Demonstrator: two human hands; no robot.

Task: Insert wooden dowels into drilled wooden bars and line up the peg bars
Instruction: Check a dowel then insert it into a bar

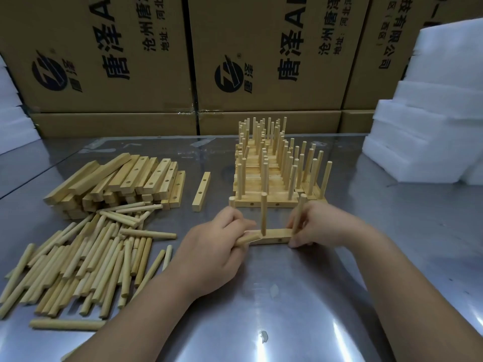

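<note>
Mid-insertion on the metal surface — pinching an upright dowel into the right end of the drilled bar with the right grip, curling the left grip round a slanted dowel at the left end — next, stand it over that end's hole.

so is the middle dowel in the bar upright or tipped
Upright. The middle dowel stands straight up from the bar, with its foot set in the bar's top face.
</note>
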